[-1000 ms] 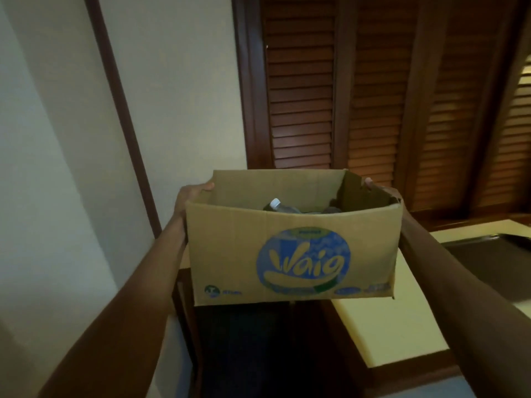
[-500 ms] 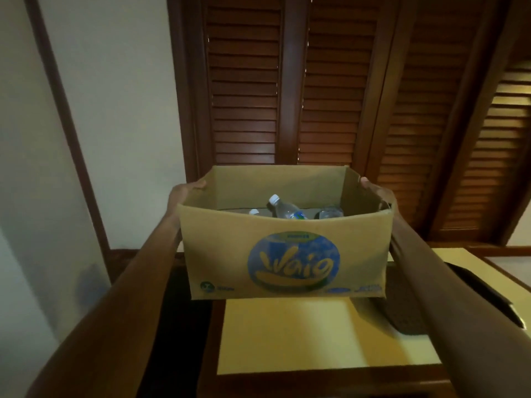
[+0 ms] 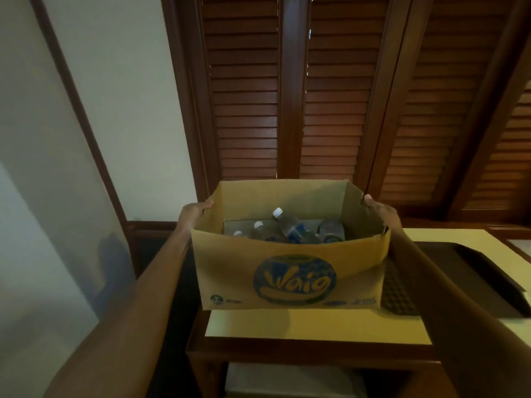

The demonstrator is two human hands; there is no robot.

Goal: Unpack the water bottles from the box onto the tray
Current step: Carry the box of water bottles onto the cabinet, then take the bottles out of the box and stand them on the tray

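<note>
An open cardboard box [image 3: 290, 271] with a blue and yellow logo is over the left part of the yellow table top [image 3: 316, 326]. I cannot tell whether it rests on the table. My left hand [image 3: 194, 212] grips its left wall, and my right hand [image 3: 379, 209] grips its right wall. Inside lie several clear water bottles [image 3: 290, 228] with white caps and blue labels, partly hidden by the front wall. A dark tray [image 3: 471, 271] sits on the table just right of the box, partly behind my right forearm.
Brown louvred wooden doors [image 3: 330, 96] stand behind the table. A pale wall [image 3: 115, 110] with a dark wooden trim strip is on the left. Below the table's wooden front edge [image 3: 310, 354] is an open shelf space.
The box has come lower and closer to the table top while both hands keep hold of it. The view tilted down, so more of the bottles and the tray show.
</note>
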